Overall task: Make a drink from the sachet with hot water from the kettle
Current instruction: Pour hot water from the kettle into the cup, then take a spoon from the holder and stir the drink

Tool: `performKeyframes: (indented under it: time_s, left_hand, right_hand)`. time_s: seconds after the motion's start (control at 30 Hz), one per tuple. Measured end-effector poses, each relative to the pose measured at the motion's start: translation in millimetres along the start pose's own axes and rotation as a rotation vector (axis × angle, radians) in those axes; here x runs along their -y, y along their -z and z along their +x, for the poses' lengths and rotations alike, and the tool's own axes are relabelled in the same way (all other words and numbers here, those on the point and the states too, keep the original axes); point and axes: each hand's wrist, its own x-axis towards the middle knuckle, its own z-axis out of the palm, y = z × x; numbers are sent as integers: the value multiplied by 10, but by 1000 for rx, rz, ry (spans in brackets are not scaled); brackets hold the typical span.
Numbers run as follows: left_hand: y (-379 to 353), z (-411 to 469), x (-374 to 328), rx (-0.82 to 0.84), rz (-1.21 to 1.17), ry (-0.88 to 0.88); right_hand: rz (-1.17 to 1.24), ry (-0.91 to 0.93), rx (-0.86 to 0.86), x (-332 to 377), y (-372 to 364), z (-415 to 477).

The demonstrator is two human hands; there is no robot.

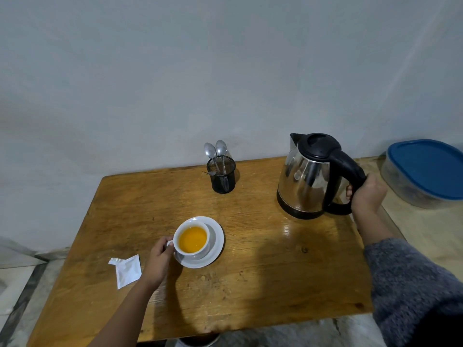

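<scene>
A white cup (186, 254) filled with orange liquid stands on a white saucer (217, 242) near the middle of the wooden table (263, 284). My left hand (159, 261) grips the cup's handle from the left. A steel kettle (307, 181) with a black lid and handle stands upright on the table at the back right, and my right hand (367, 194) is closed around its handle. A torn white sachet (127, 270) lies flat on the table left of my left hand.
A black mesh holder (221, 177) with two spoons stands at the back of the table by the wall. A clear container with a blue lid (429, 169) sits on a surface at the far right, beyond the table's right edge.
</scene>
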Motion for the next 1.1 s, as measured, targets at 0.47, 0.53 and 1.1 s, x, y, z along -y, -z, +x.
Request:
performKeyframes:
  time_s: [0.47, 0.53, 1.1]
  left_hand:
    - [8, 2, 73, 16, -7, -28]
    - [9, -2, 82, 15, -15, -37]
    - [192, 190, 279, 157, 78, -82]
  right_hand:
    - [-198, 251, -107, 40, -2, -141]
    - [-235, 405, -78, 150, -75, -232]
    - [-722, 288, 761, -309, -2039, -1062]
